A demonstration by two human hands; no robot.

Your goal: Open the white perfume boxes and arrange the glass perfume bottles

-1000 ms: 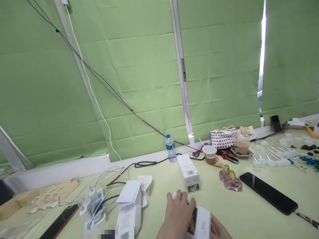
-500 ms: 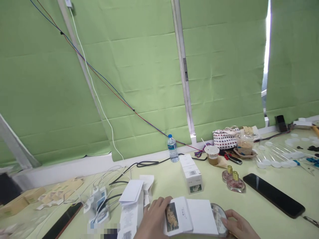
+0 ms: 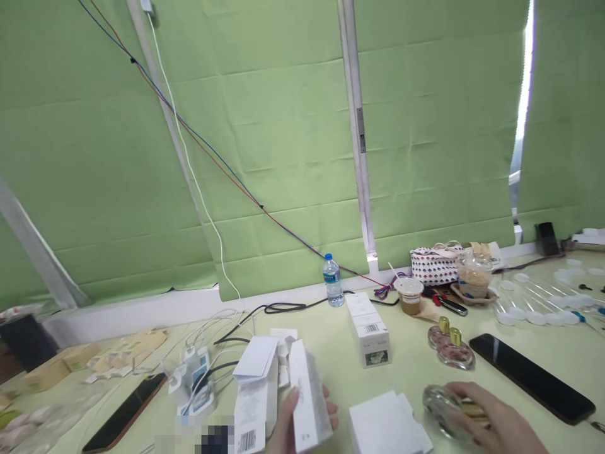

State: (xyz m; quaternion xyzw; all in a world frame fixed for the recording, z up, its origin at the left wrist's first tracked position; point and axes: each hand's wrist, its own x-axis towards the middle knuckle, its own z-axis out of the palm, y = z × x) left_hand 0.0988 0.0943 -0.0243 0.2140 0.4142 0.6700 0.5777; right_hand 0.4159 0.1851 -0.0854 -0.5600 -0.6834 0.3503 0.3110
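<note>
Since half a second ago the hands have parted: left hand (image 3: 302, 422) has lifted a white carton (image 3: 309, 397) upright, low centre of frame, fingers wrapped round its lower end. Right hand (image 3: 491, 425), lower right, is curled over a clear glass bottle (image 3: 444, 410) lying on the pale tabletop (image 3: 472, 384). Flat white box (image 3: 385, 422) lies between them. Closed carton (image 3: 371, 328) stands behind; two gold-capped bottles (image 3: 451, 347) and a black phone (image 3: 534, 378) to its right.
</note>
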